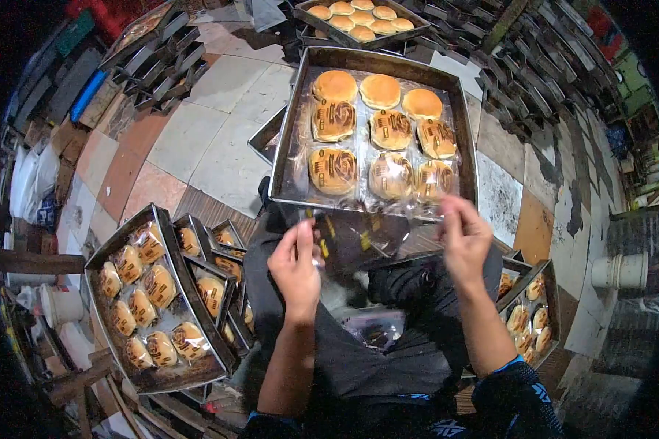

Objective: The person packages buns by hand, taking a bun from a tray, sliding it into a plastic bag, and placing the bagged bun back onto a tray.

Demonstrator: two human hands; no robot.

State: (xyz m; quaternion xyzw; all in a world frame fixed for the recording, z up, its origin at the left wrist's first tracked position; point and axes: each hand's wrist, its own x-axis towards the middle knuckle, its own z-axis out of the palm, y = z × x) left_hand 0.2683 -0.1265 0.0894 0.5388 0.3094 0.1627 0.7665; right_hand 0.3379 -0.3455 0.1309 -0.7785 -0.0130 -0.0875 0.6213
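Note:
Between my two hands a clear plastic wrapper [366,228] with dark and yellow print is stretched over my lap. My left hand [297,267] pinches its left side, fingers closed. The fingers of my right hand [463,238] are closed on its right side, close to the tray's near edge. Just beyond lies a metal baking tray [285,157] of round buns. Three plain golden buns [380,91] form its far row. Nearer ones, such as this printed bun [333,171], have brown lettering and glossy clear plastic over them. The wrapper's lower part blends into the dark trousers.
Left of my legs stands a tray [216,351] of wrapped buns, beside smaller trays. Another tray of wrapped buns [520,319] is at the right. A further tray of plain buns [362,20] sits at the back. Stacked empty tins [157,73] and a white bucket [620,271] flank the tiled floor.

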